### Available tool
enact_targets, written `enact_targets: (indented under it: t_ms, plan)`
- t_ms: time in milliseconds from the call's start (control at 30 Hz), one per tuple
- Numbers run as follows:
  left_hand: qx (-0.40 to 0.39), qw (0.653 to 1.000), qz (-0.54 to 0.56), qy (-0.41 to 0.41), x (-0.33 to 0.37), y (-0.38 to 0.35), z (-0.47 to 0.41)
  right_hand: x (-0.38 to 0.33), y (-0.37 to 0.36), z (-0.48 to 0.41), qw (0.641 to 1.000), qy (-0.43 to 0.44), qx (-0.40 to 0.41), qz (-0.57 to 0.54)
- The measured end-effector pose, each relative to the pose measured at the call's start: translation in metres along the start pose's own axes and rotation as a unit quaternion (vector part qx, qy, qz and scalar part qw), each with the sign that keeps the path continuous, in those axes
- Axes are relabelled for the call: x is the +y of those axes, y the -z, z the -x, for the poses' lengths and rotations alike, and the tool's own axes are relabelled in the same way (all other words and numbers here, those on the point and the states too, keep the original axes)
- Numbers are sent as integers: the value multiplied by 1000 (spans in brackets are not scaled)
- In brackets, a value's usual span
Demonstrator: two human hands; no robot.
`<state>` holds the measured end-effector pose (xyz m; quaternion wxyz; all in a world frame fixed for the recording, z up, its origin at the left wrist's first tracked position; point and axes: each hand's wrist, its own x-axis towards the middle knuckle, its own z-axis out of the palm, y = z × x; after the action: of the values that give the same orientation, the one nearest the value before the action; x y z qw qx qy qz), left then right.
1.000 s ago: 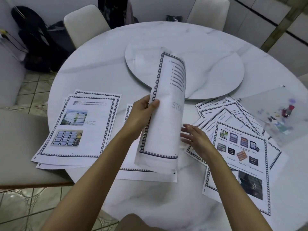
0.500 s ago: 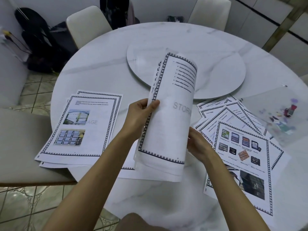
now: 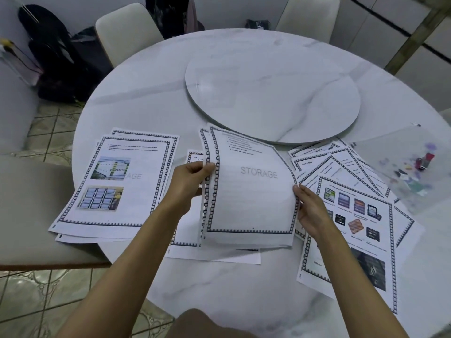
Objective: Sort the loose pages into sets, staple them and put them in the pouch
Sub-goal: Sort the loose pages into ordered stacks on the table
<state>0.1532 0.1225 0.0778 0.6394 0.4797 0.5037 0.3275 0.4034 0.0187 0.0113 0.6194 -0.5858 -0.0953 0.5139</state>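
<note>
I hold a small set of bordered pages (image 3: 251,191) with a "STORAGE" watermark just above the table, facing me. My left hand (image 3: 192,179) pinches its left edge, and my right hand (image 3: 310,208) grips its right edge. Under the held set lies another pile (image 3: 219,252). A stack with two photos (image 3: 117,181) lies to the left. Several loose pages (image 3: 353,215) fan out on the right. The clear pouch (image 3: 410,167) lies at the far right with small coloured items and a red object inside.
The round white marble table (image 3: 219,289) carries a raised turntable (image 3: 273,93) in the middle. Pale chairs (image 3: 122,30) stand around it, one seat (image 3: 24,215) close at my left. Dark bags (image 3: 56,57) sit on the tiled floor at back left.
The held pages were upright and curled in my left hand alone. Now they are lowered and flattened towards me, and my right hand has taken their right edge.
</note>
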Motion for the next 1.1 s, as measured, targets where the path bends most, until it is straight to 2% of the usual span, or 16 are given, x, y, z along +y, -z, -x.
enact_targets:
  t_ms: [100, 367, 533, 667, 733, 833, 967, 1100]
  plan:
    - [-5, 1000, -17, -1, -1, -1, -2, -2, 4, 0, 999, -32, -25, 9]
    - [5, 995, -85, 46, -32, -3, -11, -4, -3, 5, 983, -25, -53, 176]
    - [4, 991, -125, 52, -50, -4, -13, -2, -10, 7, 977, -63, -58, 197]
    - [27, 981, -193, 11, -52, 4, -19, -5, -9, 7, 952, -30, -21, 305]
    - [71, 961, -264, -35, -56, 12, -18, -6, -9, 7, 936, -4, 4, 351]
    - [133, 912, -380, -74, -67, 27, -16, -2, -2, 5, 925, -2, 21, 379]
    - [148, 827, -543, -10, -76, 33, -11, -5, 10, 6, 913, 9, 57, 403]
    - [159, 796, -584, 9, -87, 27, -12, -24, 24, 10, 888, 75, 89, 445]
